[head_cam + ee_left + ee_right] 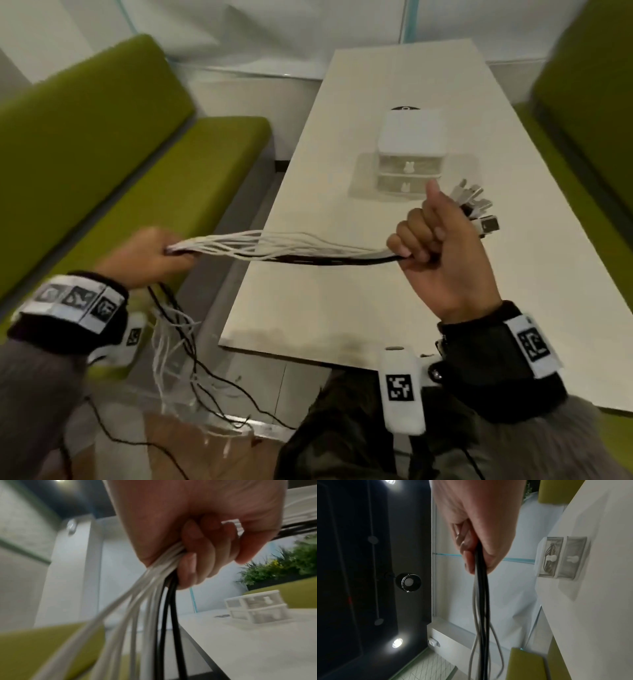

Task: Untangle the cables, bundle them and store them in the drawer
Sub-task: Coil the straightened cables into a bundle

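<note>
Both fists hold cables [308, 248]: right hand [435, 240] bunches plugs, left hand [150, 257] pulls them straight for bundling.

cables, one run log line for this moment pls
left hand: grips cables | right hand: grips plug end | cables: stretched between hands, tails hanging | drawer unit: shut, on table

The cables [274, 248] vanish inside the left hand [150, 260] and the right hand [442, 246], so the gripped stretches are hidden. Their hanging ends blur near the floor [212, 404]; the count cannot be told. The plugs [476, 205] are smeared. The upper drawer [552, 557] seems to hold a dark cord, unclear through the front.
</note>
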Demonstrator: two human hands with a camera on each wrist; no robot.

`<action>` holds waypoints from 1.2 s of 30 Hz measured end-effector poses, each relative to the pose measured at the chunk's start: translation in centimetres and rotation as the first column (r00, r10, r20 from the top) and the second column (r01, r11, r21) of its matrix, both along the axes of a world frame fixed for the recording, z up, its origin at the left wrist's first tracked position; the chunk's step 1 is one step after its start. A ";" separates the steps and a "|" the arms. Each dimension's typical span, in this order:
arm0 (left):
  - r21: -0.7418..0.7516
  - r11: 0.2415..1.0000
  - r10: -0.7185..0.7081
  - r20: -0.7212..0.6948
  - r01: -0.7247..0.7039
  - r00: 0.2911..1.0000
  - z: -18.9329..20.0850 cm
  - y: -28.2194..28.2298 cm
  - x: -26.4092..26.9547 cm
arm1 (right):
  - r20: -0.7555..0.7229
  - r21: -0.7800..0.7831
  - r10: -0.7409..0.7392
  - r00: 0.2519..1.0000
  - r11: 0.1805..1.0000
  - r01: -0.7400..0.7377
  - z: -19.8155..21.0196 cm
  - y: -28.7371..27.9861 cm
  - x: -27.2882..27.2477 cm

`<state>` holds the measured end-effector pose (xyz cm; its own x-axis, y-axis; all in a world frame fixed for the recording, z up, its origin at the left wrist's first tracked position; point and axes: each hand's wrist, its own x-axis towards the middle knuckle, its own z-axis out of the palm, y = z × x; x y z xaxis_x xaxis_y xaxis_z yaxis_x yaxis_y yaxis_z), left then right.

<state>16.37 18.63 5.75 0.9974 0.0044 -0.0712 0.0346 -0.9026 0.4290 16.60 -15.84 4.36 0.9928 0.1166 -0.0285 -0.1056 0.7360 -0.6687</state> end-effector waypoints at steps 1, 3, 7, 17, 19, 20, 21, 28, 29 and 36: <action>0.062 0.998 -0.029 0.044 0.026 0.999 1.7 -0.4 1.8 | -0.005 0.019 -0.030 1.000 0.999 0.030 0.3 -0.1 0.4; 0.122 0.989 -0.094 0.122 0.079 0.988 3.5 -2.0 5.2 | -0.016 0.044 -0.114 0.993 0.992 0.114 0.7 -1.1 1.3; 0.144 0.974 -0.180 0.036 0.173 0.983 1.6 -7.0 9.9 | -0.039 0.010 -0.261 0.965 0.965 0.262 0.7 -4.8 2.4; -0.023 0.892 -0.443 -0.239 0.451 0.864 -5.5 -16.3 8.8 | -0.081 -0.200 -0.381 0.921 0.911 0.360 -3.2 -7.9 2.9; -0.099 0.851 -0.524 -0.114 0.515 0.844 -4.4 -19.9 7.8 | -0.092 -0.197 -0.394 0.914 0.907 0.371 -3.7 -7.3 3.0; -0.177 0.824 -0.553 -0.050 0.537 0.832 -3.9 -21.9 7.4 | -0.101 -0.196 -0.403 0.909 0.904 0.379 -3.9 -7.1 3.1; -0.276 0.795 -0.562 -0.001 0.540 0.827 -3.6 -23.7 7.0 | -0.111 -0.201 -0.413 0.904 0.900 0.386 -4.1 -6.9 3.1; -0.387 0.735 -0.657 -0.205 0.557 0.725 -6.7 -29.7 6.3 | -0.189 -0.207 -0.437 0.879 0.893 0.399 -4.9 -7.0 3.0; -0.354 0.733 -0.664 -0.188 0.581 0.723 -7.2 -29.3 6.5 | -0.191 -0.201 -0.435 0.880 0.895 0.399 -4.9 -7.2 3.0; -0.243 0.719 -0.688 -0.110 0.652 0.718 -9.4 -26.3 7.2 | -0.180 -0.161 -0.483 0.857 0.874 0.459 -5.8 -7.9 3.0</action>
